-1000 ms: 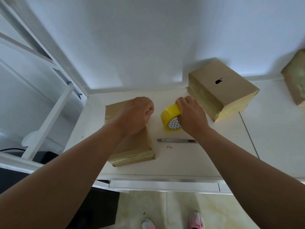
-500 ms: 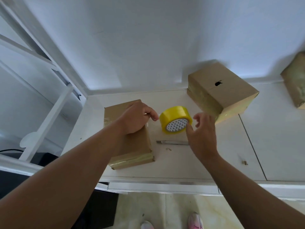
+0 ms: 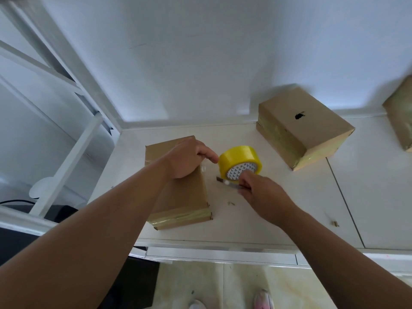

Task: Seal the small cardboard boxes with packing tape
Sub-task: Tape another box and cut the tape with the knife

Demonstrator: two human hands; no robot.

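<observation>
A flat cardboard box [image 3: 182, 197] lies on the white table [image 3: 256, 224], with tape along its near edge. My left hand [image 3: 187, 159] rests on its far right corner, fingers curled, pinching the tape end that runs toward the yellow tape roll [image 3: 236, 157]. The roll stands on its edge just to the right of the box. In front of the roll, my right hand [image 3: 263, 197] pinches a thin metal knife [image 3: 224, 181] that lies on the table, its blade tip pointing left.
A taped, larger cardboard box [image 3: 301, 128] sits at the back right, and another box [image 3: 401, 112] is cut off by the right edge. A white rack [image 3: 66, 152] stands to the left. Small scraps [image 3: 334, 223] lie on the table.
My right hand let go of the tape roll, drew back, and has now come down onto the knife. My left hand stayed on the flat box.
</observation>
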